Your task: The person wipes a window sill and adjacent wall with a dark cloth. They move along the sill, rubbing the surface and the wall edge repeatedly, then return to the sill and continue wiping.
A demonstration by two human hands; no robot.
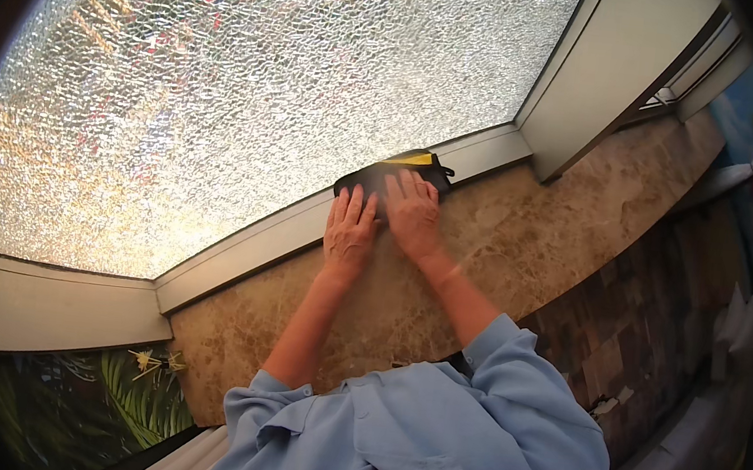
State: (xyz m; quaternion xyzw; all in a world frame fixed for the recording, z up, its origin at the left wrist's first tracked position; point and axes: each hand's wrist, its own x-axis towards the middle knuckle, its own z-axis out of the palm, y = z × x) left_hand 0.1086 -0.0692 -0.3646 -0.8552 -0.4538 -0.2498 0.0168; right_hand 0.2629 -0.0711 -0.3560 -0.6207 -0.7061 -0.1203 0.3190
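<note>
A black cloth or soft pouch with a yellow part and a small loop [382, 176] lies along the pale window frame, against the lower edge of the textured glass pane [294, 105]. My left hand [350, 229] rests flat on its left part, fingers stretched towards the glass. On its right part lies my right hand [413, 211], the fingers close together and slightly bent. Both palms are turned down, and what is under them is hidden. Below the wrists is the brown marbled sill [484, 245].
The pale window frame [245, 256] runs along the pane, with a wide upright post [616, 74] at right. A picture of palm leaves [143, 396] and a small yellow flower-like object [150, 361] are at lower left. Patchwork-patterned flooring or covering [619, 326] shows at right.
</note>
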